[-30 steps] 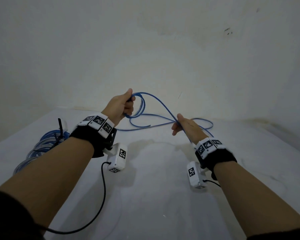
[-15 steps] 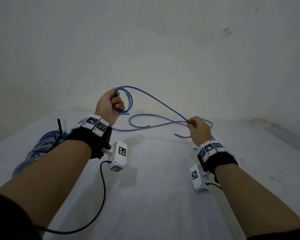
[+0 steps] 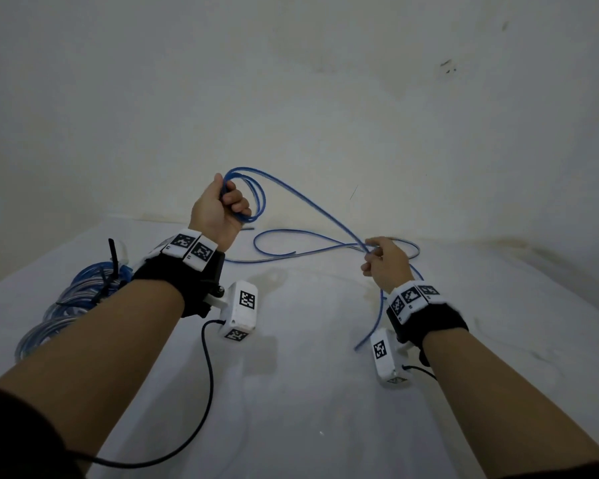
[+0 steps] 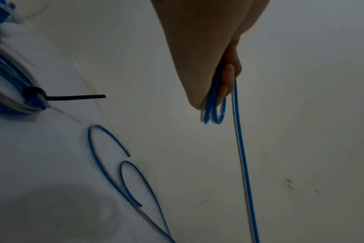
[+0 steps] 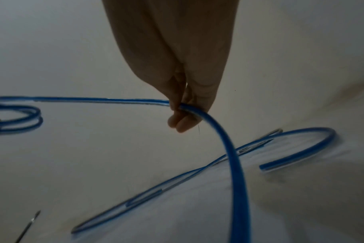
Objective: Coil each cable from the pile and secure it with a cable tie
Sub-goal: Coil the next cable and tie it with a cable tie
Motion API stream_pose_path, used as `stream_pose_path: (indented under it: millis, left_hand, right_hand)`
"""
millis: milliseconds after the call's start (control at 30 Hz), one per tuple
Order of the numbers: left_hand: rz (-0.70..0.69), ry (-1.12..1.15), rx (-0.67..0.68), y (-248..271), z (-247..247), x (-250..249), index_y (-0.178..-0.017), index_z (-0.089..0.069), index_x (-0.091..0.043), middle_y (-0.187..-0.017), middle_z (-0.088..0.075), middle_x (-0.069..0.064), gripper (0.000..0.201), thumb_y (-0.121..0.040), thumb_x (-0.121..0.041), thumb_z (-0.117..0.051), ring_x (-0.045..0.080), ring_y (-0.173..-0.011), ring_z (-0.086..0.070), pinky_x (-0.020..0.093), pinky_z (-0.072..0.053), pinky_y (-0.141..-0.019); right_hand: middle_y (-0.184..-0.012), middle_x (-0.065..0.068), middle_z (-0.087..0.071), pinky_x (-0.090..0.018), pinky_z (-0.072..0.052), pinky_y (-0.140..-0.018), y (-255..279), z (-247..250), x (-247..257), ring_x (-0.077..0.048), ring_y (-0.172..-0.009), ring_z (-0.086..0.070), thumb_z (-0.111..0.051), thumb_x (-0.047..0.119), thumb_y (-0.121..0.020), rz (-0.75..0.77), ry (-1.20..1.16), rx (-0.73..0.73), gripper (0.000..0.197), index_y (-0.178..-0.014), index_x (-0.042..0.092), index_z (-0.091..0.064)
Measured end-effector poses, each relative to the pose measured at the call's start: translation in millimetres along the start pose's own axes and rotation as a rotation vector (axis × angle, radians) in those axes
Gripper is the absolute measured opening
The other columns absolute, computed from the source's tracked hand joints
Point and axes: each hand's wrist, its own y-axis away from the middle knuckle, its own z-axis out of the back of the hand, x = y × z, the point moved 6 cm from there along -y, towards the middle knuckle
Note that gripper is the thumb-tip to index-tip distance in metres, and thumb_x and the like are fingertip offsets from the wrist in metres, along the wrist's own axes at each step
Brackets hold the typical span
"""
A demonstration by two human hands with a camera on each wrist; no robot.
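Observation:
A thin blue cable (image 3: 312, 209) runs between my two hands above a white table (image 3: 308, 392). My left hand (image 3: 222, 209) is raised and grips a few small loops (image 4: 215, 113) of it in a fist. My right hand (image 3: 382, 261) sits lower to the right and pinches the cable (image 5: 197, 111) between thumb and fingertips (image 5: 180, 123). From there the cable drops past my right wrist (image 3: 374, 319). More blue cable (image 3: 291, 250) lies loose on the table behind both hands. A coiled blue bundle (image 3: 70, 299) bound with a black cable tie (image 4: 73, 97) lies at the left.
White walls close the table at the back and right. A black cord (image 3: 201, 392) trails from my left wrist camera across the table's near part. A thin dark strip (image 5: 27, 228) lies on the table in the right wrist view.
My left hand has risen and pulled left with the loops. My right hand has slid right along the cable, so the span between the hands has lengthened.

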Motion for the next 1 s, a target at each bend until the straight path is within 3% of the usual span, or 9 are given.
stream_pose_path:
  millis: [100, 200, 267, 400, 467, 600, 767, 867, 1000]
  left_hand:
    - [-0.012, 0.083, -0.025, -3.1, 3.0, -4.4, -0.068, -0.042, -0.016, -0.042, -0.036, -0.009, 0.039, -0.101, -0.028, -0.026, 0.008, -0.039, -0.033, 0.021, -0.028, -0.053]
    - [-0.051, 0.040, -0.033, -5.9, 3.6, -1.4, -0.069, -0.041, -0.016, -0.043, -0.041, -0.009, 0.038, -0.103, -0.025, -0.027, 0.007, -0.040, -0.037, 0.020, -0.030, -0.055]
    - [-0.075, -0.013, -0.020, -6.0, 0.8, 4.3, -0.071, -0.041, -0.016, -0.045, -0.045, -0.010, 0.035, -0.103, -0.024, -0.029, 0.007, -0.042, -0.041, 0.019, -0.033, -0.055]
    - [-0.130, -0.153, 0.028, -3.2, -11.4, 17.1, -0.074, -0.041, -0.014, -0.048, -0.054, -0.008, 0.033, -0.103, -0.020, -0.029, 0.007, -0.046, -0.047, 0.019, -0.038, -0.049]
    - [-0.164, -0.284, 0.061, -1.4, -18.4, 21.3, -0.074, -0.042, -0.013, -0.050, -0.060, -0.008, 0.034, -0.104, -0.019, -0.027, 0.006, -0.049, -0.052, 0.018, -0.040, -0.052]
    - [-0.208, -0.572, 0.149, 0.7, -26.7, 32.9, -0.083, -0.049, -0.011, -0.065, -0.070, -0.007, 0.030, -0.103, -0.017, -0.027, 0.005, -0.063, -0.059, 0.020, -0.045, -0.066]
    - [-0.137, -0.753, 0.222, 7.1, -28.6, 58.3, -0.090, -0.045, -0.011, -0.087, -0.066, 0.000, 0.020, -0.102, -0.019, -0.032, 0.002, -0.073, -0.065, 0.019, -0.050, -0.075]
    - [-0.118, -0.898, 0.252, 15.8, -28.9, 66.6, -0.081, -0.045, -0.015, -0.075, -0.060, -0.004, 0.023, -0.101, -0.021, -0.036, -0.004, -0.062, -0.059, 0.019, -0.048, -0.071]
    - [0.012, -0.928, 0.385, 32.9, -33.4, 77.3, -0.081, -0.048, -0.010, -0.056, -0.063, -0.002, 0.029, -0.101, -0.024, -0.034, 0.008, -0.055, -0.060, 0.024, -0.048, -0.059]
  right_hand:
    - [-0.074, -0.009, -0.053, -0.030, -0.047, -0.051, 8.8, -2.6, -4.1, -0.022, -0.054, -0.054, -0.040, -0.004, -0.092, -0.049, -0.032, 0.029, 0.016, -0.098, 0.010, -0.043]
    - [-0.072, -0.007, -0.059, -0.024, -0.039, -0.053, 12.6, -10.3, 3.4, -0.014, -0.057, -0.051, -0.049, 0.001, -0.091, 0.042, 0.151, 0.109, 0.012, -0.087, 0.012, -0.044]
    - [-0.069, -0.005, -0.062, -0.024, -0.042, -0.053, 15.8, -21.0, 11.6, -0.016, -0.058, -0.051, -0.050, 0.001, -0.091, 0.109, 0.175, 0.212, 0.020, -0.079, 0.018, -0.050]
    - [-0.071, -0.006, -0.063, -0.016, -0.051, -0.054, 27.2, -43.1, 29.1, -0.015, -0.059, -0.057, -0.046, -0.004, -0.093, 0.089, -0.019, 0.389, 0.019, -0.088, 0.004, -0.063]
    - [-0.074, -0.008, -0.064, -0.018, -0.055, -0.060, 35.3, -51.5, 36.2, -0.012, -0.058, -0.062, -0.040, -0.007, -0.095, 0.041, -0.179, 0.480, 0.023, -0.099, -0.003, -0.062]
    - [-0.077, -0.012, -0.068, -0.028, -0.059, -0.069, 49.9, -58.8, 48.7, -0.018, -0.066, -0.067, -0.048, -0.013, -0.089, -0.023, -0.490, 0.615, 0.019, -0.097, -0.004, -0.063]
    - [-0.066, -0.008, -0.067, -0.023, -0.055, -0.055, 55.5, -60.7, 72.2, -0.013, -0.053, -0.063, -0.048, -0.001, -0.094, -0.017, -0.615, 0.607, 0.012, -0.092, 0.000, -0.060]
    - [-0.060, -0.005, -0.066, -0.021, -0.052, -0.048, 52.8, -57.6, 86.4, -0.011, -0.047, -0.059, -0.044, 0.006, -0.097, 0.000, -0.716, 0.572, 0.015, -0.092, 0.001, -0.057]
    - [-0.053, -0.001, -0.063, -0.016, -0.047, -0.043, 39.2, -46.2, 90.5, -0.006, -0.040, -0.053, -0.041, 0.007, -0.099, -0.012, -0.849, 0.410, 0.017, -0.090, 0.003, -0.055]
